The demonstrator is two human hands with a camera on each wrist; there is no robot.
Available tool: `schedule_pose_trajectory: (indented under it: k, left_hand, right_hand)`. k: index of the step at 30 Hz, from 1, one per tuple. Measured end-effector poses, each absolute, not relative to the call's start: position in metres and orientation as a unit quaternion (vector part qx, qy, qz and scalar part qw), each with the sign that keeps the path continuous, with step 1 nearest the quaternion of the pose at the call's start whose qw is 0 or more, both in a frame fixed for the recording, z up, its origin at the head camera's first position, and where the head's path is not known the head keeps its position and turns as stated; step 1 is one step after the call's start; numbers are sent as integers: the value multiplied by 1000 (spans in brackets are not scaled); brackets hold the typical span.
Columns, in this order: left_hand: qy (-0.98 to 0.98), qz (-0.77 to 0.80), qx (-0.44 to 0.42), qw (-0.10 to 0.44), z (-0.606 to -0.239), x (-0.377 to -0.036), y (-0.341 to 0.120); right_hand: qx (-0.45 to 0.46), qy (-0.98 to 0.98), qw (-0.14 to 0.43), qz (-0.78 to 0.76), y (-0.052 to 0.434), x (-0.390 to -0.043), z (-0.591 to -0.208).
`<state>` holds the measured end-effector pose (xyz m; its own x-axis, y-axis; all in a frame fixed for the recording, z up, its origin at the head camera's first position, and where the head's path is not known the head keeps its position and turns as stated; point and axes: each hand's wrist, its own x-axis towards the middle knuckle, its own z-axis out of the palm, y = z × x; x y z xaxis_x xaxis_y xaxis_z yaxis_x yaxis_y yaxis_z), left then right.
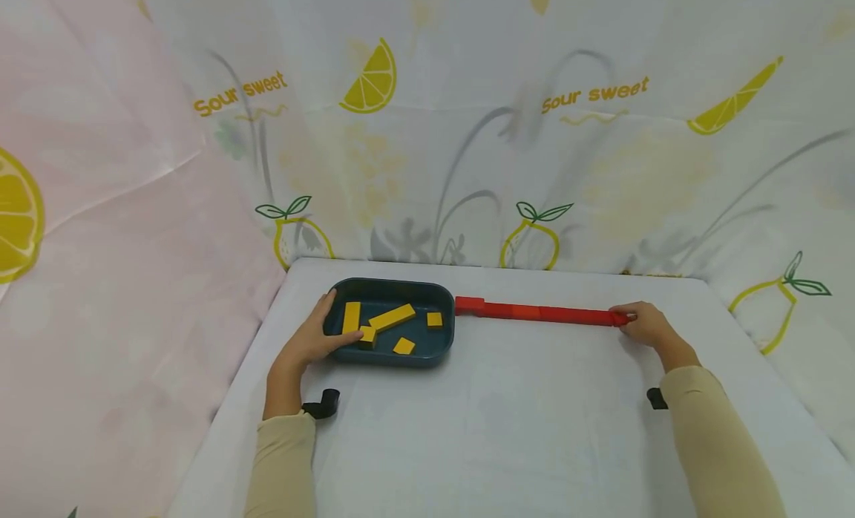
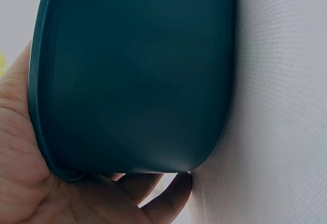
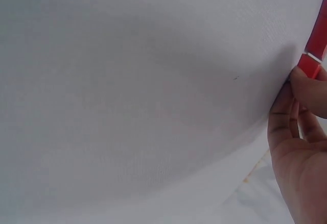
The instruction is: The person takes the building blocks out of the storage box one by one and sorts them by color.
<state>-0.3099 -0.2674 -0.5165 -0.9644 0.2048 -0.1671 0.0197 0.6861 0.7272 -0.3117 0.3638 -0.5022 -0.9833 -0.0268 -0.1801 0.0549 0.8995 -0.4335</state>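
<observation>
My left hand (image 1: pixel 312 341) grips the left end of a dark teal tray (image 1: pixel 422 338), its thumb reaching over the front rim and its fingers along the outer end wall. In the left wrist view the tray's side (image 2: pixel 138 76) fills the middle and the fingers curl round its end. Inside lie several yellow blocks: long ones such as the slanted yellow block (image 1: pixel 392 317), and short ones such as the yellow cube (image 1: pixel 367 337) beside the thumb. To the right, my right hand (image 1: pixel 646 323) pinches a small red block (image 3: pixel 309 65) at the end of a row of red blocks (image 1: pixel 561 314).
The red row's left end, a wider red block (image 1: pixel 470 305), lies close to the tray's right wall. White cloth covers the table (image 1: pixel 501 414). A curtain (image 1: pixel 441 147) with lemon prints hangs behind the table's far edge and along the sides.
</observation>
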Motion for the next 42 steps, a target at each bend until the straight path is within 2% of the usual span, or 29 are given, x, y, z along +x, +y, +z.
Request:
schedule_pose_trajectory:
  k: [17,30,42]
  left_hand:
    - [907,399,61,120,-515,-310,-266]
    - [906,401,54,127,-515,-309,-266]
    - [907,400,57,124,-515,-309,-267]
  right_hand:
    - [65,944,132,-295,364,-309,-510]
    - [66,939,124,-314,361,-306,-511]
    - [52,941,81,-325,365,-307,-519]
